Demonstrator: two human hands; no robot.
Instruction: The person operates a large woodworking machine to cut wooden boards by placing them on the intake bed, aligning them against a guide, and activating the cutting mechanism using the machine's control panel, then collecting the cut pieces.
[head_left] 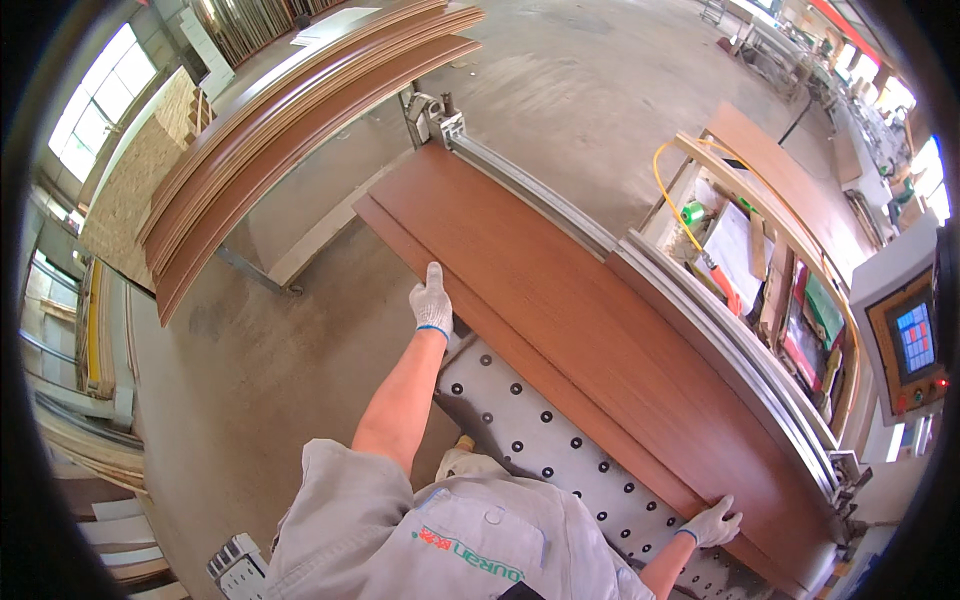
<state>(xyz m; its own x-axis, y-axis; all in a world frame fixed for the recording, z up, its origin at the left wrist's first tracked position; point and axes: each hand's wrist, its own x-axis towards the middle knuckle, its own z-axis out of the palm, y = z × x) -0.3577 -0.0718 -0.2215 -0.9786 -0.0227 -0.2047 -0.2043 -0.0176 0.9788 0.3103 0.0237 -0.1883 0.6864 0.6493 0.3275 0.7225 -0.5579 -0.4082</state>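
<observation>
A long reddish-brown wood panel (pixel 560 290) lies slantwise in front of me, running from far left to near right. Under it, a second brown panel (pixel 560 385) sticks out as a strip on my side. My left hand (pixel 432 303), in a white knit glove, grips that near edge toward the far left end, its other fingers hidden below. Also gloved, my right hand (pixel 713 523) holds the same edge near the right end, fingers over the top. Both panels rest on a grey metal table (pixel 530 440) dotted with black round fittings, against a metal fence rail (pixel 540 195).
Stacked brown panels (pixel 300 130) stand at the far left. Beyond the rail, a wooden-framed bin (pixel 760 240) holds scraps, a yellow hose (pixel 660 180) and an orange-handled tool (pixel 724 290). A control screen (pixel 915 338) stands at right. Boards (pixel 125 535) lie at lower left.
</observation>
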